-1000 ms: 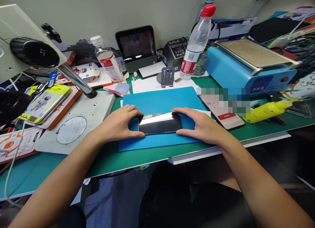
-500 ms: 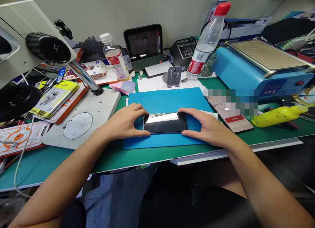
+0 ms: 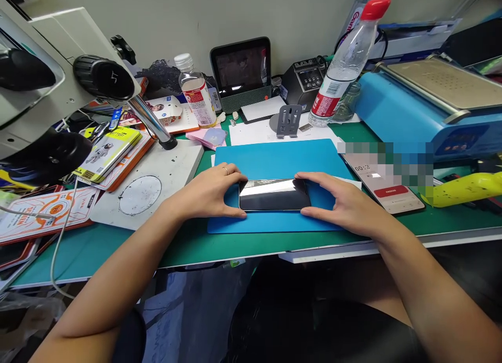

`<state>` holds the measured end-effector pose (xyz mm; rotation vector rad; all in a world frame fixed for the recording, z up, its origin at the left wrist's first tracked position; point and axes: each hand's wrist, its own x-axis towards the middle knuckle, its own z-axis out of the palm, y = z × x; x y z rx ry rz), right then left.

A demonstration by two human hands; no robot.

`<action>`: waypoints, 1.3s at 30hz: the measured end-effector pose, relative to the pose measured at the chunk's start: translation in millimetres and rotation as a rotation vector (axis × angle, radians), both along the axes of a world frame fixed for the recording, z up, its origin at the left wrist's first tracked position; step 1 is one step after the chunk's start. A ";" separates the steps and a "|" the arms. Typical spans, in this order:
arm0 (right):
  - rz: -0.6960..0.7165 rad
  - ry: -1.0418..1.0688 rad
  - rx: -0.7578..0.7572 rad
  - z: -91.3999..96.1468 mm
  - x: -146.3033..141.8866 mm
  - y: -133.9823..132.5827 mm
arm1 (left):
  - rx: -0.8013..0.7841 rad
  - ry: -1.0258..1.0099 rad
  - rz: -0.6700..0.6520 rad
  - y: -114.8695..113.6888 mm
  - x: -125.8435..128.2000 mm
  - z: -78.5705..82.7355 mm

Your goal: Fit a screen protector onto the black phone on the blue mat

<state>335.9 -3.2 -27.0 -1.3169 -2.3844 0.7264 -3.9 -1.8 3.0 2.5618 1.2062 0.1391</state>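
Observation:
A dark smartphone [image 3: 274, 196] lies sideways over the blue mat [image 3: 274, 159], its glossy screen up with a bright reflection along the far edge. My left hand [image 3: 215, 191] grips its left end, thumb at the near edge and fingers at the far edge. On the right end, my right hand [image 3: 339, 201] holds it the same way. A second phone [image 3: 386, 185] with a lit screen lies right of my right hand; part of that area is blurred out by blocks.
A microscope [image 3: 104, 78] on a pale base [image 3: 176, 180] stands left, near stacked boxes [image 3: 110, 148]. Behind the mat are a phone stand [image 3: 289, 121], a small display [image 3: 243, 67] and bottles [image 3: 196, 93]. A blue machine [image 3: 415, 112] and yellow bottle [image 3: 466, 189] sit right.
The whole scene has shifted to the right in the picture as the camera turned slightly left. Both hands keep the same hold on the smartphone.

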 end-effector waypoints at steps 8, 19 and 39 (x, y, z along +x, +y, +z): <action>0.007 -0.012 0.028 -3.0 -1.2 1.2 | -0.050 -0.016 0.009 0.9 -2.1 3.0; 0.023 0.052 0.022 -2.4 -1.5 1.9 | -0.068 -0.022 0.012 3.6 -3.6 -1.7; 0.016 0.060 -0.008 0.3 -2.7 -0.7 | -0.089 -0.019 0.020 1.1 -2.0 0.6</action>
